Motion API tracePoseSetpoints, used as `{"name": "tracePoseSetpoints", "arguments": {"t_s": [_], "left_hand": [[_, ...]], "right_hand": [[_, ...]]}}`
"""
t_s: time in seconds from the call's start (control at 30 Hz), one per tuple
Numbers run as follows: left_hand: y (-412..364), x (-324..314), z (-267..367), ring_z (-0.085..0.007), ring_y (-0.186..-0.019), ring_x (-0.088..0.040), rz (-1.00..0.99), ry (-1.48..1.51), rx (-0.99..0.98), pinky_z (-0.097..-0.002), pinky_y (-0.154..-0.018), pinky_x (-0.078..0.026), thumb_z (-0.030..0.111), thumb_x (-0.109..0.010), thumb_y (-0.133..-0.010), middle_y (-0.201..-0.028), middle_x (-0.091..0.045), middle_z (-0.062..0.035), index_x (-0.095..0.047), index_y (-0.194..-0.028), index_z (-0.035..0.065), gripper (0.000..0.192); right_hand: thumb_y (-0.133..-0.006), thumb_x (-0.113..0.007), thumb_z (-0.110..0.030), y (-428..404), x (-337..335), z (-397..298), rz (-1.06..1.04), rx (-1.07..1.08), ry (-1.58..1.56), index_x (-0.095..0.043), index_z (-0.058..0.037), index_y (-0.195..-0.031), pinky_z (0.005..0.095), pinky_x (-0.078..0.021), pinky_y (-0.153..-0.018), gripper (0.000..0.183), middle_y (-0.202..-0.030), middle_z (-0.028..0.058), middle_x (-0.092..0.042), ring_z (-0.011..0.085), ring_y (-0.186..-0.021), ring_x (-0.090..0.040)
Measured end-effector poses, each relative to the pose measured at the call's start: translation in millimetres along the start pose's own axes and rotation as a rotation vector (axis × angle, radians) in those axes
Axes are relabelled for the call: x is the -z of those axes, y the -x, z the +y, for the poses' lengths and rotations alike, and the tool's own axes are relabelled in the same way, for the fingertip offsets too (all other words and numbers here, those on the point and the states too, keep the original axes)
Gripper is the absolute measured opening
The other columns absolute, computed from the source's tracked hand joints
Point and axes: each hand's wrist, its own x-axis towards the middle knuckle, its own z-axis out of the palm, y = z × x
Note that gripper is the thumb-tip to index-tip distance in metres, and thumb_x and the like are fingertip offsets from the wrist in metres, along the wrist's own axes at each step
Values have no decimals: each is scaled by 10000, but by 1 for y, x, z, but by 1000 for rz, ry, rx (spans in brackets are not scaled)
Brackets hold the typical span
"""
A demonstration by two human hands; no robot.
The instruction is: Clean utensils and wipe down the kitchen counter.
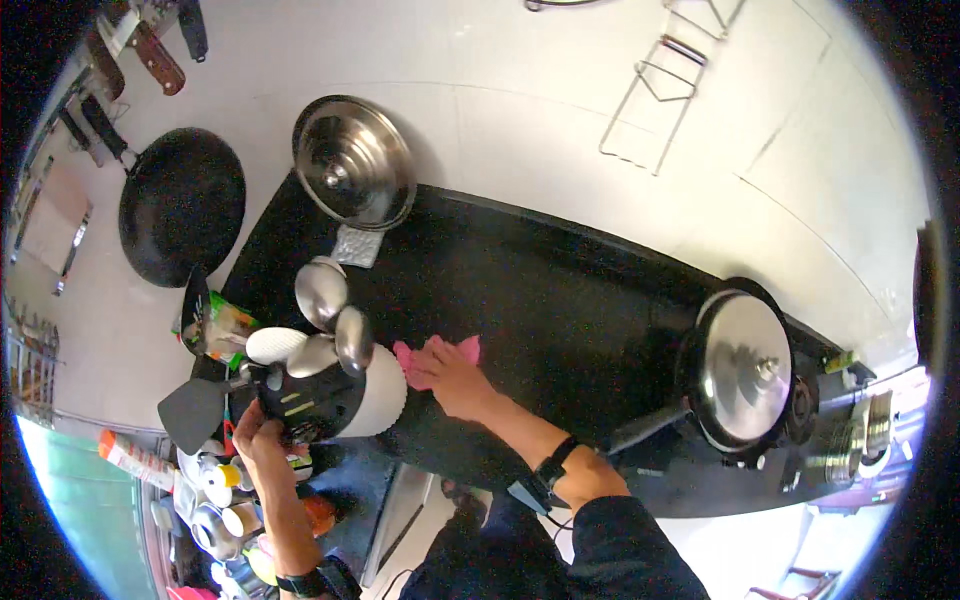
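My right hand [454, 379] presses a crumpled pink cloth [469, 349] against the black countertop [525, 300]. To its left is a white ribbed utensil holder [382, 397], its side close to the cloth. My left hand [262, 442] grips the holder's near left rim; the fingertips are partly hidden among the utensils. Several metal ladles [321, 292] and a white slotted spoon [276, 345] stick out of the holder. A dark turner [191, 415] leans out past my left hand. Whether the holder is tilted, I cannot tell.
A steel lid [352, 161] leans on the wall behind a silvery pad [358, 246]. A black flat pan [182, 206] and knives [157, 58] hang at left. At right, a lidded pan [746, 367] sits on the stove. Cups and bowls [217, 529] crowd the lower left.
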Motion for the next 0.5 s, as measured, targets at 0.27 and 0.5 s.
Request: {"name": "tracePoseSetpoints", "arguments": {"t_s": [0.27,0.5], "left_hand": [[-3,-25,-2,-157,-487,-607,-55,64,13,-267,-362,-482,23,-457,-811,-814,-686,-124,-620,-1129,-63,368],[1,-115,15,-191,-425,-580,-107,202,-36,-283,-356,-483,-1,-414,-797,-785,-660,-149,-600,-1081,-91,352]], "right_hand": [[-748,-598,-98,143,47,-72,-69,27,219,-588,-47,-1220,482,-343,-1082,474,-1315,135,-512,375,-1253,-432],[-777,-591,-126,176,79,-98,-153,-201,4,-616,-87,-1188,489,-364,-1058,414,-1279,122,-533,349,-1236,-462]]}}
